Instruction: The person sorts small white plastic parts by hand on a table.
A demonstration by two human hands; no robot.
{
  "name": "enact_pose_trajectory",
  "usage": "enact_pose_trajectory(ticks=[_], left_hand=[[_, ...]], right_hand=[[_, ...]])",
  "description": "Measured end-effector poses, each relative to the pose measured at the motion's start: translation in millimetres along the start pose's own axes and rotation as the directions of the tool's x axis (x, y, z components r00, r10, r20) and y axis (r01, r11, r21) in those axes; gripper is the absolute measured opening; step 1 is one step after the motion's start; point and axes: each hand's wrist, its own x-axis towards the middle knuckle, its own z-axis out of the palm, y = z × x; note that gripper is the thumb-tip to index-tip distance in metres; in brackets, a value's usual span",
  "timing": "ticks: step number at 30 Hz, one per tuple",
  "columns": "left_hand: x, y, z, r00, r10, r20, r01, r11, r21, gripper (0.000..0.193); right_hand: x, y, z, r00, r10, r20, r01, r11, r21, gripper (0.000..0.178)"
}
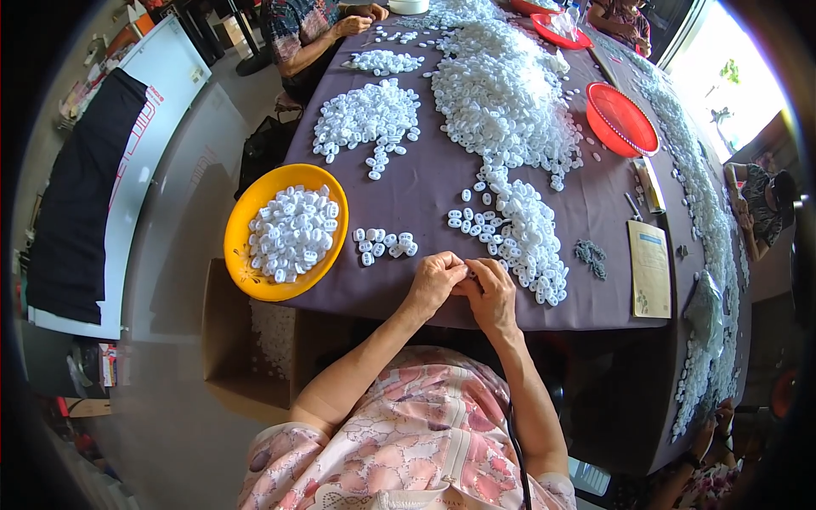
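Observation:
My left hand (437, 279) and my right hand (491, 291) meet at the table's near edge. Their fingers are pinched together fingertip to fingertip, and whatever small thing they hold is hidden between them. Just right of my right hand lies a pile of small white oval plastic pieces (529, 234) with dark marks on their faces. A small cluster of the same pieces (383, 245) sits left of my left hand. Farther left, a yellow bowl (239, 266) heaped with more of them stands on the table's left corner.
The dark cloth-covered table (408, 195) bears a large heap of white pieces (497, 93) and a smaller pile (367, 119). At right are a red basket (625, 127), a brown envelope (649, 270) and grey tangled strands (590, 258). A cardboard box (229, 357) stands below left. Other people sit around.

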Motion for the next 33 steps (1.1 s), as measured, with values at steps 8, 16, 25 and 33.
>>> enact_pose_trajectory(ticks=[8,16,25,33], left_hand=[[-5,3,5,0.999,0.004,-0.032,-0.006,0.997,-0.082,0.011],[-12,11,11,0.996,0.004,-0.091,-0.015,0.993,-0.119,0.012],[-7,6,4,0.999,0.018,-0.031,-0.018,1.000,-0.020,0.011],[-7,6,10,0.996,0.008,-0.094,-0.024,0.986,-0.166,0.016]], right_hand=[[0,0,1,0.998,-0.061,-0.007,0.061,0.998,-0.033,0.021],[0,-4,-1,0.996,-0.085,0.013,0.086,0.994,-0.064,0.019],[0,-6,0,0.996,-0.092,0.001,0.092,0.989,-0.120,0.018],[2,0,2,0.999,-0.029,-0.031,0.029,0.999,-0.029,0.021]])
